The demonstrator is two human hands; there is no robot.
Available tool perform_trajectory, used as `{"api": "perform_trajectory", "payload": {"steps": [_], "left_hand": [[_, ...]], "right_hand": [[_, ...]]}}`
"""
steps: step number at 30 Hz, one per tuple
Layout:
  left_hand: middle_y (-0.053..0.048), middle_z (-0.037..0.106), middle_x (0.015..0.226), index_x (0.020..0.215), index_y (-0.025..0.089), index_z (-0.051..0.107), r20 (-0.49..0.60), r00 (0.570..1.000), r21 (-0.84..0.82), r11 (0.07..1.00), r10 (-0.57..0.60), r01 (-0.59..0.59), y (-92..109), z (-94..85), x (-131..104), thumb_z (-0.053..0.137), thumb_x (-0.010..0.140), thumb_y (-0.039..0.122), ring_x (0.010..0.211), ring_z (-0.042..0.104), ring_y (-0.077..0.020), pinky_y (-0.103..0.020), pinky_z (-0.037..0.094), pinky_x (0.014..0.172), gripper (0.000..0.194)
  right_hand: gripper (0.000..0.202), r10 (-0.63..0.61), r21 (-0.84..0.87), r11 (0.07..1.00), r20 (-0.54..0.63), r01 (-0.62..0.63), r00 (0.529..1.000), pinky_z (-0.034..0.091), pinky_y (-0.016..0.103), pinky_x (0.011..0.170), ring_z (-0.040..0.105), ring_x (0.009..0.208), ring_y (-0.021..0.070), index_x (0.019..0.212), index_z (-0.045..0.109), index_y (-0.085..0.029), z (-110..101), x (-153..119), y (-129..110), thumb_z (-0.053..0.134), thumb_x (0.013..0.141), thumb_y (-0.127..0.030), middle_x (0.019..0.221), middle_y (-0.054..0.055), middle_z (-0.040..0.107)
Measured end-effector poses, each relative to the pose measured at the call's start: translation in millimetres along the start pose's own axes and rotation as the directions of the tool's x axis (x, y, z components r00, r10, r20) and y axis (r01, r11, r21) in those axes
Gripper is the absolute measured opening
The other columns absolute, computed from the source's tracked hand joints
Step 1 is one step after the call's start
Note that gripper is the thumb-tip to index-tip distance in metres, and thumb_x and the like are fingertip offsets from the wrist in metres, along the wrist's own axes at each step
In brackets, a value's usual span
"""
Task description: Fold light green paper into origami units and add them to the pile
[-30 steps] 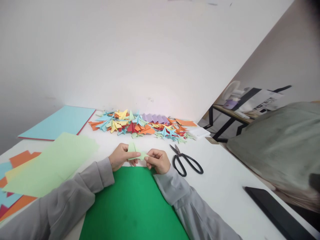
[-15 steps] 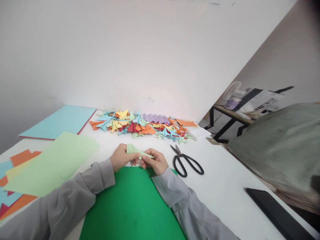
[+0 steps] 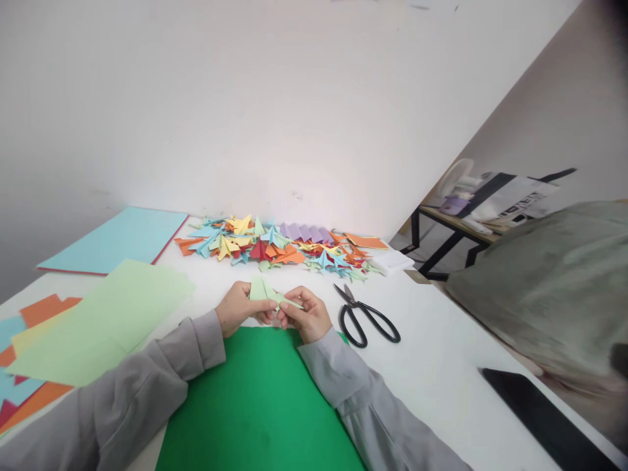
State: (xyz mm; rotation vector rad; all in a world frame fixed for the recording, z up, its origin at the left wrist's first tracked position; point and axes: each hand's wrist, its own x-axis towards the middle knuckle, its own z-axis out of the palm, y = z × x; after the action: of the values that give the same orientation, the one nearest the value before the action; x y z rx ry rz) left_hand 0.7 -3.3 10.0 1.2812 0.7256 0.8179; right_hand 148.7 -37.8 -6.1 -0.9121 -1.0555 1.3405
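Between my two hands is a small pale green folded paper (image 3: 260, 290), with creases and pointed parts showing. My left hand (image 3: 239, 309) pinches its left side, thumb on top and fingers behind. The right end is pinched by my right hand (image 3: 310, 315), with a thin tip poking out past the thumb. Both hands are just above the far edge of a green sheet (image 3: 260, 399) on the white table. My fingers hide part of the folded paper's lower side.
Black-handled scissors (image 3: 366, 317) lie right of my hands, blades partly apart. Behind is a heap of small folded paper planes (image 3: 279, 252). At left are a large pale green sheet (image 3: 108, 320), coloured scraps (image 3: 44, 311) and a blue sheet (image 3: 118, 239). A black flat object (image 3: 544, 418) lies at right.
The folded paper has tilted slightly, and more of its upright left flap shows. My hands have barely shifted and keep their pinch.
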Motion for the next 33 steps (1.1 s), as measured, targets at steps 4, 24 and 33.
{"api": "perform_trajectory", "payload": {"steps": [4,24,33], "left_hand": [[-0.003,0.059,0.050,0.059,0.008,0.061,0.011,1.000,0.007,1.000,-0.004,0.003,1.2,0.4,-0.7,0.068,0.058,0.027,0.043,0.054,-0.0112,-0.024,0.046,0.046,0.021],[0.000,0.053,0.044,0.066,0.007,0.064,-0.040,0.999,-0.145,0.989,-0.018,0.013,4.2,11.2,-5.0,0.072,0.052,0.023,0.039,0.046,-0.0082,-0.021,0.038,0.037,0.023],[-0.002,0.059,0.057,0.098,0.009,0.054,-0.085,0.995,-0.202,0.979,-0.044,0.025,8.8,14.1,-7.0,0.072,0.053,0.021,0.050,0.055,-0.0121,-0.023,0.045,0.043,0.050]], "right_hand": [[0.026,0.013,-0.019,1.000,0.020,-0.013,1.000,0.040,0.017,0.036,0.052,0.035,0.0084,0.070,0.047,-0.018,0.8,0.0,0.4,0.068,0.060,-0.028,0.048,-0.005,0.060],[0.010,0.012,0.166,0.986,0.008,-0.013,1.000,0.038,0.018,0.032,0.051,0.031,0.0097,0.057,0.053,-0.016,6.0,-0.2,-2.0,0.063,0.055,-0.014,0.044,-0.001,0.061],[0.015,0.055,0.247,0.968,-0.060,-0.039,0.997,0.039,0.018,0.032,0.050,0.031,0.0094,0.059,0.051,-0.018,4.0,2.1,-3.2,0.065,0.054,-0.017,0.043,-0.002,0.061]]}}
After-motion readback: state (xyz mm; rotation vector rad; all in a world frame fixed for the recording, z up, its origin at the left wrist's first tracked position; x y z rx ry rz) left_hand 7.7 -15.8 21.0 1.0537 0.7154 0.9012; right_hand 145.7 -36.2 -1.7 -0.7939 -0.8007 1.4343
